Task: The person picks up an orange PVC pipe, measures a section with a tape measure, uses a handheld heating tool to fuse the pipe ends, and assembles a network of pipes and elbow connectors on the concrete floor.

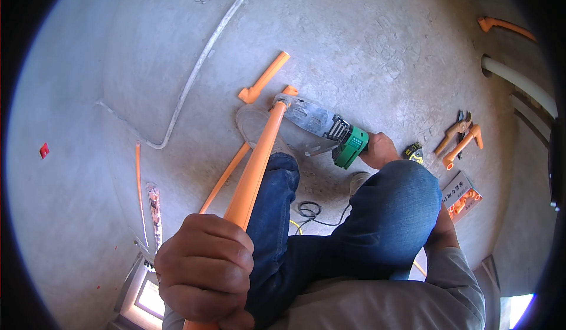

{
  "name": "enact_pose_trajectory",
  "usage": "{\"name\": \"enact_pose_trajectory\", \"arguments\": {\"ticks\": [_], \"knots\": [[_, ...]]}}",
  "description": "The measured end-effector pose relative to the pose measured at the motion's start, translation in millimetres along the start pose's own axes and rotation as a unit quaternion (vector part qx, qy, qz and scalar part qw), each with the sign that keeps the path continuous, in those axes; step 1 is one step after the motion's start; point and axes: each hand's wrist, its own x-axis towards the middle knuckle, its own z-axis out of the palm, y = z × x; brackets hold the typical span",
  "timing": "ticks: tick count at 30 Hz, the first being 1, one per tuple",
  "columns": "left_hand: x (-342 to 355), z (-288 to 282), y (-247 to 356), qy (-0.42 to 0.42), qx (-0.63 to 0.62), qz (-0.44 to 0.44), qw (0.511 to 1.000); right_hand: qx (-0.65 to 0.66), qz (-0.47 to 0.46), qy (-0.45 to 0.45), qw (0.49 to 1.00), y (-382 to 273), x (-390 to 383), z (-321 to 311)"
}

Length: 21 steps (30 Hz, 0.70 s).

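Note:
My left hand grips a long orange pipe that runs up from the lower edge. The pipe's far end meets a die on the metal plate of a green pipe welding tool. My right hand is closed on that tool's handle, partly hidden by the tool and my bent right knee. An orange fitting shows on the other side of the plate. My shoe is under the plate. An orange pipe piece with an elbow lies just beyond.
Nearby lie a tape measure, a cutter, an orange fitted pipe piece, a box of orange fittings, another pipe and black cable. Farther out are a thin pipe and wall pipes at right.

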Motion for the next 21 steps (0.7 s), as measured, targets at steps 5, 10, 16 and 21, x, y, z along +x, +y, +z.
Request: {"name": "enact_pose_trajectory", "arguments": {"ticks": [5,10,16,21], "knots": [[-3,-1,-1,0.001,-0.011,0.001,1.0,-0.016,0.005,-0.022,1.0,7,4,7],[0,-2,1,-0.019,-0.006,-0.004,1.0,0.002,-0.005,-0.014,1.0,15,5,11],[-4,-6,4,-0.008,-0.001,-0.012,1.0,0.028,-0.024,-0.005,0.999,12,2,7],[-6,-7,5,-0.019,0.006,-0.002,1.0,0.006,-0.034,-0.007,0.999,15,1,4]]}}
